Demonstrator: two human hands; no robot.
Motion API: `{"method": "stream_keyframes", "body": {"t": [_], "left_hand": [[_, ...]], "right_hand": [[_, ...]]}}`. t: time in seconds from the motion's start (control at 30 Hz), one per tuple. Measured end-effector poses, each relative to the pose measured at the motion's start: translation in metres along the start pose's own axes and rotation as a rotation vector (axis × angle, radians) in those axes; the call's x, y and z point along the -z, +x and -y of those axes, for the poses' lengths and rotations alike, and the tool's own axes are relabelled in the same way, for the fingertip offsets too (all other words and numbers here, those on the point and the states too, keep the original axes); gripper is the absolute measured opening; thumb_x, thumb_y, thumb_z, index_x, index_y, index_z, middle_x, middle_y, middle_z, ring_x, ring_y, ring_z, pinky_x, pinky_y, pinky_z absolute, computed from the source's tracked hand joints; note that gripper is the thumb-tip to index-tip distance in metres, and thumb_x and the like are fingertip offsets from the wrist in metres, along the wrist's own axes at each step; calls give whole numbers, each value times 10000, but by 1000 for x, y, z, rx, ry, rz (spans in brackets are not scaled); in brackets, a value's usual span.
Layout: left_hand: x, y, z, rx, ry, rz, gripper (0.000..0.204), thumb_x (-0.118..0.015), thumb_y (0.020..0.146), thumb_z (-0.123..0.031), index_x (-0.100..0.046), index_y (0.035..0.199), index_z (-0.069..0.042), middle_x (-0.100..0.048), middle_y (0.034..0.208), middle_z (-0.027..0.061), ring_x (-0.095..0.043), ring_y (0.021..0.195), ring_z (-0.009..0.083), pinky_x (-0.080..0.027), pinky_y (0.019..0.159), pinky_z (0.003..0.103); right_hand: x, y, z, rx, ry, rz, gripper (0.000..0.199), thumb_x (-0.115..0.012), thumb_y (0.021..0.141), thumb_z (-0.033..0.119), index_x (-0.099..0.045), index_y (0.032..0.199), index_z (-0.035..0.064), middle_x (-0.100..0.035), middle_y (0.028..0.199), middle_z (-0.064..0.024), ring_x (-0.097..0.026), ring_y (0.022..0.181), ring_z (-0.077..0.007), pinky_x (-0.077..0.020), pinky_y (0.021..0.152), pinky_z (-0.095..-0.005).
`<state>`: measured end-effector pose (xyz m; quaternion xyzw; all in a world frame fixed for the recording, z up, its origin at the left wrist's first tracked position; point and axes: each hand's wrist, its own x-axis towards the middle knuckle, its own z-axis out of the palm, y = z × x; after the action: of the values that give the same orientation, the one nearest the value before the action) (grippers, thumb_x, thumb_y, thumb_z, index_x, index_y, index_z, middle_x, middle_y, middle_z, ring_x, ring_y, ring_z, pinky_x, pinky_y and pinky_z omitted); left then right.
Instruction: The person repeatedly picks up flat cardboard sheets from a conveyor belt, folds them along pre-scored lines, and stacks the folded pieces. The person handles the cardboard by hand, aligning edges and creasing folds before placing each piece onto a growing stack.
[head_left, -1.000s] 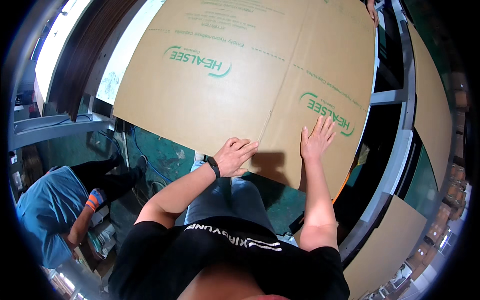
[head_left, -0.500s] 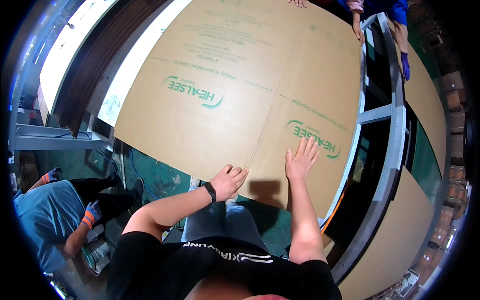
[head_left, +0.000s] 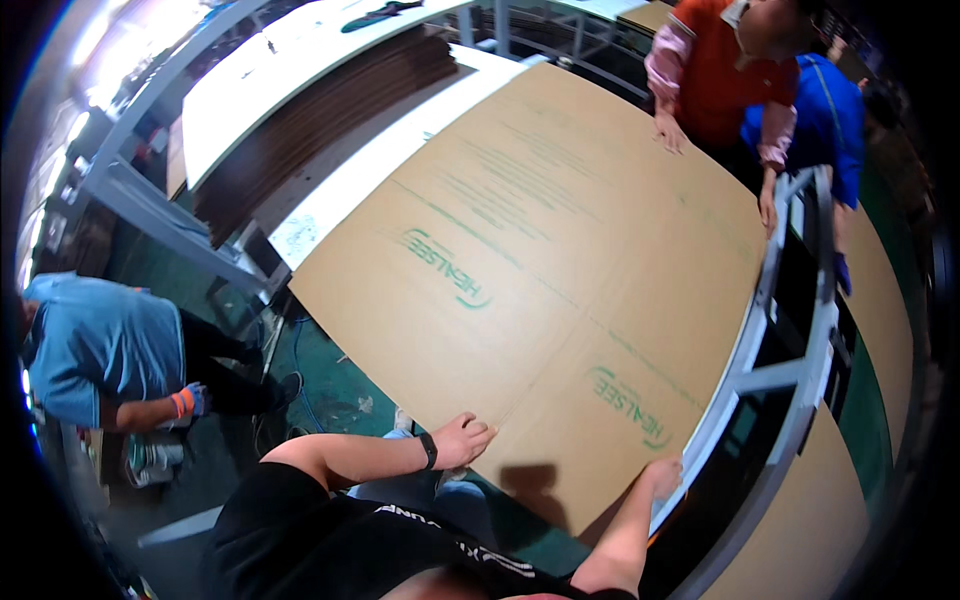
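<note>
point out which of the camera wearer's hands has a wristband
The left hand, at the near edge of the cardboard sheet: a black band circles its wrist, while the right hand shows a bare wrist.

Green floor (head_left: pixel 343 378), kinda littered, shows left of the left hand (head_left: pixel 463 442). Grey metal frame (head_left: pixel 775 378) runs just right of the right hand (head_left: pixel 662 477). White counter (head_left: pixel 350 190) sits well beyond both, off left, blown-out light (head_left: pixel 115 60) farther back.

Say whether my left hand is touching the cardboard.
Touching. The head view shows the left hand resting on the near edge of the cardboard.
</note>
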<state>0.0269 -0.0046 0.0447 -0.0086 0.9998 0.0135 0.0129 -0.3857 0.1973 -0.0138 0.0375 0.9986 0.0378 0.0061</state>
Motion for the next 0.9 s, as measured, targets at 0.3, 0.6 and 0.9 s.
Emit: {"method": "stream_keyframes", "body": {"t": [0.3, 0.6, 0.9], "left_hand": [[2, -1, -8, 7, -32, 64, 355, -555, 806, -225, -622, 1107, -49, -482, 1337, 148, -485, 1163, 232, -395, 942, 493], [-13, 12, 5, -54, 28, -55, 363, -587, 748, -255, -649, 1036, -42, -548, 1258, 148, -556, 1053, 242, -454, 847, 495], [-33, 1, -16, 7, -62, 45, 427, -574, 780, -165, -588, 1172, 4, -503, 1295, 160, -508, 1132, 292, -377, 967, 529]], "right_hand": [[7, 101, 69, -123, 481, 278, 642, -213, 993, 463, -620, 1126, -15, -620, 1142, -246, -572, 1062, -436, -435, 913, -528], [-48, 108, 42, -57, -44, -99, 252, -447, 939, 214, -638, 814, 107, -687, 741, -80, -696, 638, -253, -559, 476, -406], [-48, 108, 10, -12, 1049, 217, 492, -510, 906, 369, -553, 1235, 5, -554, 1241, -206, -513, 1165, -391, -408, 982, -461]]}}
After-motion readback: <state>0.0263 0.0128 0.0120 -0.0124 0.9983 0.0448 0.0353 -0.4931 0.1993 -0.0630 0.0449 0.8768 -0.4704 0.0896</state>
